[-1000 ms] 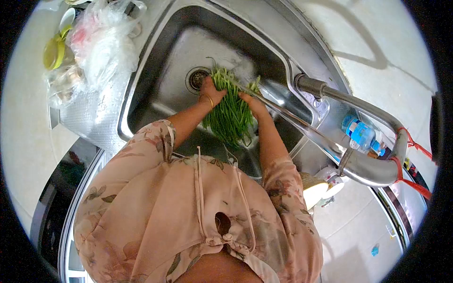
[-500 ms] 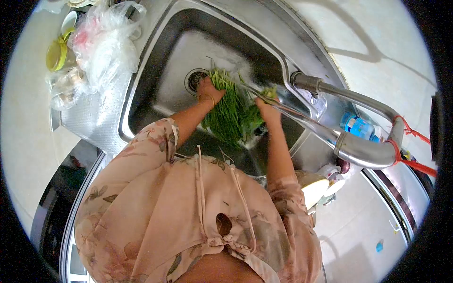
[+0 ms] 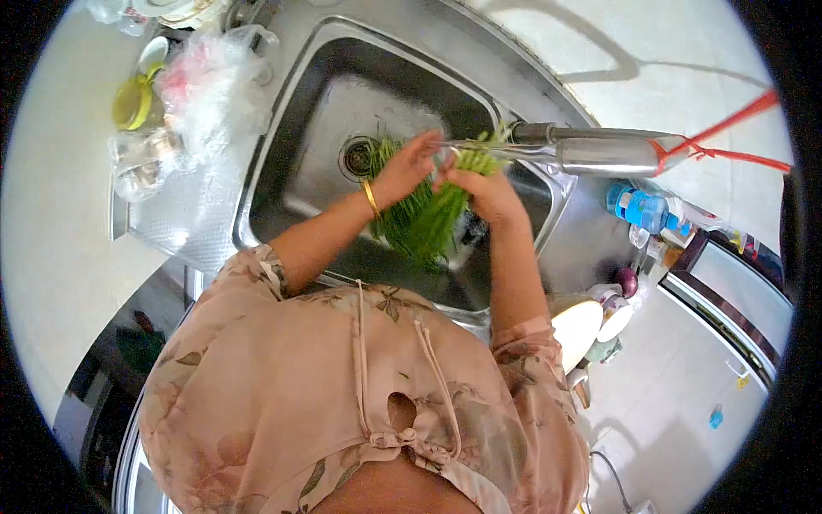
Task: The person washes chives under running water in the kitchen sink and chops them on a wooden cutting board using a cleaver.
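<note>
My right hand (image 3: 490, 195) grips a bunch of long leafy greens (image 3: 441, 218) by the pale stem ends, close to the stream from the tap (image 3: 548, 152). The leaves hang down toward the near side of the steel sink (image 3: 334, 90). Beside it, my left hand (image 3: 406, 176) is raised over more greens (image 3: 390, 218), its fingers stretched toward the stem ends and the water. A yellow bangle (image 3: 370, 199) circles the left wrist. The round drain (image 3: 356, 158) shows left of the greens.
Crumpled plastic bags (image 3: 218, 94) and a yellow-lidded jar (image 3: 135, 103) stand on the left drainboard (image 3: 184, 218). At the right are a blue-labelled bottle (image 3: 638, 208), a purple onion (image 3: 627, 280) and a pale bowl (image 3: 578, 334). Red ties (image 3: 728, 154) hang at the tap.
My right hand has brought its greens up and left to the tap stream. My left hand has let go of its stems and moved right toward the other hand. The view has shifted.
</note>
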Available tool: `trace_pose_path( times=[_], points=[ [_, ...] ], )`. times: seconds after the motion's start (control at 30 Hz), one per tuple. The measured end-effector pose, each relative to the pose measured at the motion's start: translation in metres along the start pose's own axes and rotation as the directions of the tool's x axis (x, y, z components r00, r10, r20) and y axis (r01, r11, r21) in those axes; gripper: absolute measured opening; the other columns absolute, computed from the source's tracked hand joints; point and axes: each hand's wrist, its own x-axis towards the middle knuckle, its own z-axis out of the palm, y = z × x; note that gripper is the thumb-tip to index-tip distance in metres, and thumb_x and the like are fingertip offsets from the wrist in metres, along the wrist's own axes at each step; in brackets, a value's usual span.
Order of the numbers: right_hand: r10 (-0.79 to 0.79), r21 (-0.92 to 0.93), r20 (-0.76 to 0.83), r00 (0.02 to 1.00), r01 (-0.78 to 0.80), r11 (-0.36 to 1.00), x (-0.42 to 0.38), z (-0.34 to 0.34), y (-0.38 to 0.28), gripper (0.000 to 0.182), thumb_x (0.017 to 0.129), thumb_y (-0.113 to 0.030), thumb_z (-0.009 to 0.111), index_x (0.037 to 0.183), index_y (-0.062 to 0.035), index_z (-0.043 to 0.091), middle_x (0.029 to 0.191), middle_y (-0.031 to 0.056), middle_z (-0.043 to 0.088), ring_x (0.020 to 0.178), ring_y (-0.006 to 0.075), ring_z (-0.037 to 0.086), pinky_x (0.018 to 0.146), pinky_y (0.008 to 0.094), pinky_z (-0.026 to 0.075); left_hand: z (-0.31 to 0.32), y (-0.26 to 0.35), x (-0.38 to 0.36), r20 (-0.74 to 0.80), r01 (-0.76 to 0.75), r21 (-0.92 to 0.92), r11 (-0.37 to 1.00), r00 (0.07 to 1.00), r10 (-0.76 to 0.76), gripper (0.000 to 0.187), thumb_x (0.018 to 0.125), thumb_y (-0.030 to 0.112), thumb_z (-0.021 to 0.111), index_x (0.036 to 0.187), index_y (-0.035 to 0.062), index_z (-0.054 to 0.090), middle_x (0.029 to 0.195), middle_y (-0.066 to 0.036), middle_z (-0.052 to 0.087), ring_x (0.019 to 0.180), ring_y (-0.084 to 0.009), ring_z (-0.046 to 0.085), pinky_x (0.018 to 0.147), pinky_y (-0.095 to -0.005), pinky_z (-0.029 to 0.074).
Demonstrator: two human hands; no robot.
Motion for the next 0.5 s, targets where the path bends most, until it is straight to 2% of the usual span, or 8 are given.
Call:
trace_pose_path(
  times=[0.07,0.17,0.23,0.27,0.3,0.33,0.43,0.5],
  points=[
    [-0.063,0.155,-0.129,0.99,0.083,0.984,0.013,0.029,0.006,0.031,0.071,-0.021,0.068,0.095,-0.0034,0.058,0.086,0.0065,0.062,0.076,0.0159,0.058,0.07,0.0297,0.046,-0.006,-0.006,0.013,0.041,0.107,-0.3,0.948,0.994,-0.099,0.078,0.076,0.051,0.058,0.131,0.0044,0.029,0.124,-0.011,0.042,0.116,-0.0224,0.04,0.098,-0.0307,0.031],
    [-0.05,-0.153,-0.287,0.957,0.006,0.988,0.025,0.042,0.005,0.038,0.07,-0.024,0.069,0.1,-0.0035,0.056,0.093,0.0068,0.06,0.082,0.0163,0.057,0.072,0.0306,0.046,-0.011,0.033,0.0,0.123,0.129,-0.347,0.929,0.988,-0.091,0.068,0.076,0.039,0.065,0.125,0.0028,0.036,0.119,-0.01,0.045,0.108,-0.0191,0.044,0.091,-0.0298,0.037],
    [-0.274,-0.429,-0.231,0.934,0.155,0.89,0.032,0.042,0.011,0.051,0.07,-0.023,0.071,0.11,-0.0016,0.049,0.099,0.0092,0.056,0.087,0.0176,0.055,0.074,0.0304,0.045,-0.007,0.063,-0.013,0.116,0.213,-0.091,0.973,0.972,-0.202,0.06,0.075,0.034,0.067,0.118,0.0015,0.041,0.113,-0.009,0.05,0.099,-0.0178,0.05,0.083,-0.0298,0.043],
    [-0.395,-0.557,-0.212,0.894,0.222,0.8,0.034,0.043,0.012,0.057,0.069,-0.02,0.071,0.116,-0.0011,0.044,0.102,0.0098,0.054,0.088,0.0173,0.054,0.076,0.0299,0.044,0.0,0.084,-0.016,0.117,0.324,-0.074,0.943,0.942,-0.315,0.046,0.073,0.024,0.069,0.107,0.0012,0.047,0.098,-0.009,0.057,0.08,-0.0168,0.057,0.069,-0.0292,0.048],
    [-0.511,-0.674,-0.175,0.841,0.276,0.685,0.038,0.042,0.012,0.063,0.069,-0.016,0.072,0.121,-0.0006,0.039,0.105,0.0105,0.052,0.089,0.017,0.053,0.078,0.0294,0.043,-0.001,0.086,-0.014,0.179,0.361,-0.065,0.93,0.921,-0.345,0.043,0.073,0.021,0.068,0.106,0.0013,0.048,0.093,-0.009,0.058,0.076,-0.017,0.058,0.067,-0.029,0.048],
    [-0.713,-0.709,-0.128,0.69,0.439,0.552,0.044,0.042,0.012,0.072,0.069,-0.013,0.071,0.128,-0.0009,0.031,0.109,0.0132,0.048,0.087,0.0187,0.054,0.075,0.0295,0.045,-0.003,0.085,-0.013,0.241,0.399,-0.054,0.916,0.895,-0.375,0.04,0.073,0.019,0.068,0.104,0.0014,0.049,0.089,-0.009,0.059,0.072,-0.0171,0.058,0.065,-0.0287,0.049],
    [-0.586,-0.26,-0.303,0.752,0.526,0.81,0.032,0.051,-0.012,0.074,0.07,-0.01,0.069,0.131,-0.0028,0.027,0.111,0.0146,0.046,0.089,0.0217,0.054,0.078,0.0304,0.045,-0.005,0.081,-0.013,0.309,0.447,-0.05,0.893,0.857,-0.412,0.036,0.073,0.013,0.066,0.104,0.0016,0.051,0.083,-0.009,0.06,0.069,-0.0184,0.059,0.064,-0.0296,0.049],
    [-0.551,-0.547,-0.1,0.828,0.417,0.726,0.031,0.034,-0.019,0.06,0.077,-0.016,0.062,0.128,-0.0021,0.034,0.119,0.0171,0.045,0.098,0.0233,0.053,0.085,0.0319,0.042,-0.005,0.075,-0.01,0.358,0.445,-0.07,0.893,0.846,-0.394,0.036,0.074,0.013,0.065,0.105,0.0018,0.05,0.085,-0.009,0.06,0.07,-0.0181,0.059,0.064,-0.0296,0.049]
  ],
)
